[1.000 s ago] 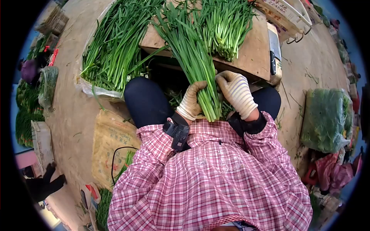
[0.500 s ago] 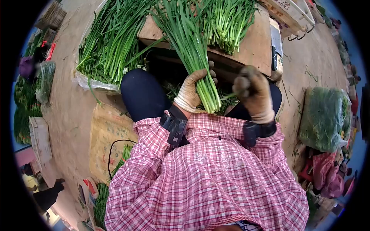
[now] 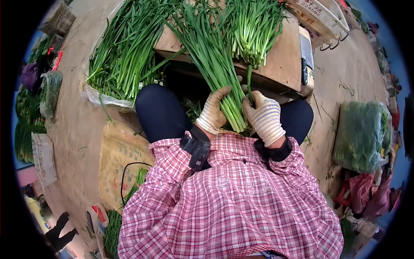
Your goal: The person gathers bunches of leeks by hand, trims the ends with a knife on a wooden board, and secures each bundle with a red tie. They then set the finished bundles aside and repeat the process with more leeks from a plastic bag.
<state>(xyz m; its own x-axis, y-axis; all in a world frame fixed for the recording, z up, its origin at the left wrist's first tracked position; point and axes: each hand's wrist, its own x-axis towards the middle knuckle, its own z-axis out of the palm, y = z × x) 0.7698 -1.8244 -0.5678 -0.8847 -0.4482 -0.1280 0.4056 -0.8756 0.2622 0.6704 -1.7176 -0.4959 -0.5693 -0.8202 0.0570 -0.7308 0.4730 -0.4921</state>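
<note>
Left hand (image 3: pixel 214 110) is wrapped round a bunch of green stalks (image 3: pixel 209 58) near the pale ends, and the right hand (image 3: pixel 264 116) just beside it has a single stalk (image 3: pixel 249 77) pinched, can't tell if it's touching the bunch too. My worry: if the left grip slackens, stalks could slide and leave the ends uneven, plus the leaves might snag the other pile (image 3: pixel 254 39) on the surface (image 3: pixel 282 62) ahead of the right hand. Bunch's long axis runs forward and slightly left from the left hand, leaves away, pale ends lapward; the single one points about straight ahead
</note>
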